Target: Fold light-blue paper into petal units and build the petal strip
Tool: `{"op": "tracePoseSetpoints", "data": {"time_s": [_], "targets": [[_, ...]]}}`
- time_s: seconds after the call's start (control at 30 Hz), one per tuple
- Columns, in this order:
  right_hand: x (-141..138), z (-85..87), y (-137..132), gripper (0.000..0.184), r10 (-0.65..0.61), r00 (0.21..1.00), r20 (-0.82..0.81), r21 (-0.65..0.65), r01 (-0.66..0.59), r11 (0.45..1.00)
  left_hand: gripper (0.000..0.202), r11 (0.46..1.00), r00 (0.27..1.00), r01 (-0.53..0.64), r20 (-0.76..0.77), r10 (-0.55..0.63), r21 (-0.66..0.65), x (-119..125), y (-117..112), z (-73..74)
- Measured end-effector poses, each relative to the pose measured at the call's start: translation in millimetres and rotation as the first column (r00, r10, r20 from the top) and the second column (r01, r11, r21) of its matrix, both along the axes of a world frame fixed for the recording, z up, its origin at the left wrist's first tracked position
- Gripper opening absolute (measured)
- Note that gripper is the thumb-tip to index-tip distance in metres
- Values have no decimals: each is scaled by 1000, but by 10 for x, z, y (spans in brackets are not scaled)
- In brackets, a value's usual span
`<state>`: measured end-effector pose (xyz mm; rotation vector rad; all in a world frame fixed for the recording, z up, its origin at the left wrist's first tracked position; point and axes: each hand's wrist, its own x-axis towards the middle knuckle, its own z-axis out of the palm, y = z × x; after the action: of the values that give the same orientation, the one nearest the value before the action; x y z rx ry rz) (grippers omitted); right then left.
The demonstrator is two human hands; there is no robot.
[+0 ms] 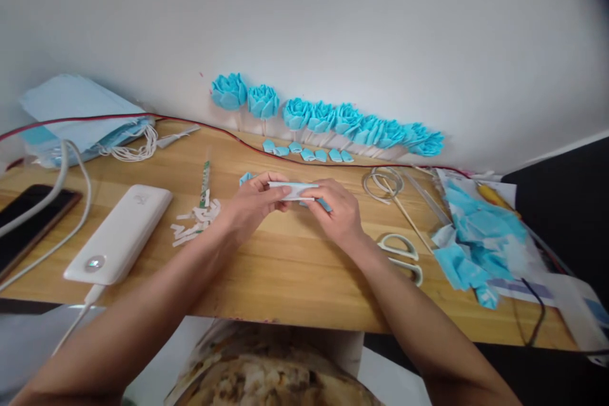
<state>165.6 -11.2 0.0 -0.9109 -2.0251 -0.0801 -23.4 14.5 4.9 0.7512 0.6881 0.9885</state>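
Both hands meet above the middle of the wooden table, holding a small folded strip of pale blue-white fabric (294, 190) stretched level between them. My left hand (261, 198) pinches its left end with the thumb on top. At the right end, the fingers and thumb of my right hand (335, 206) are closed on it. Behind the hands, several small folded blue petals (308, 155) lie in a row. Beyond them, several blue fabric flowers (297, 114) on pale sticks lean against the wall. Bits of blue material show beside and below the hands, partly hidden.
Scissors (404, 257) lie partly under my right forearm, near a wire coil (383, 185). Blue scraps (485, 228) pile up at right. White paper strips (197, 223), a power bank (118, 235), a phone (35, 219) and stacked sheets (80, 104) are at left. A red-black cable (204, 125) crosses behind.
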Motion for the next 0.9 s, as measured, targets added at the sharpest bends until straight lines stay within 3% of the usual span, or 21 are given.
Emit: {"op": "tracePoseSetpoints", "data": {"time_s": [0.17,0.37,0.43,0.53,0.6,0.67,0.9], "targets": [[24,-83,-35,7,46,998,-46,-88,-50,995,34,998,980,-37,-191,48,59,5,-19,-56],[31,-100,-58,6,107,989,-105,-187,-125,974,39,994,971,-97,-214,108,60,-5,17,-86],[50,-94,-73,15,64,968,-241,-316,-141,938,39,991,957,-89,-268,114,105,-18,26,-83],[74,-80,-76,34,-73,873,-482,-519,-218,826,40,986,931,-24,-356,83,167,-21,10,-78],[73,-69,-69,35,-123,837,-533,-606,-276,746,40,978,914,43,-403,43,203,-10,-18,-78],[54,-61,-64,29,-151,849,-506,-667,-274,693,39,965,889,94,-458,29,244,4,-48,-81],[-40,-46,-107,22,-217,889,-404,-695,-144,705,36,939,796,183,-605,31,290,33,-76,-130]]}}
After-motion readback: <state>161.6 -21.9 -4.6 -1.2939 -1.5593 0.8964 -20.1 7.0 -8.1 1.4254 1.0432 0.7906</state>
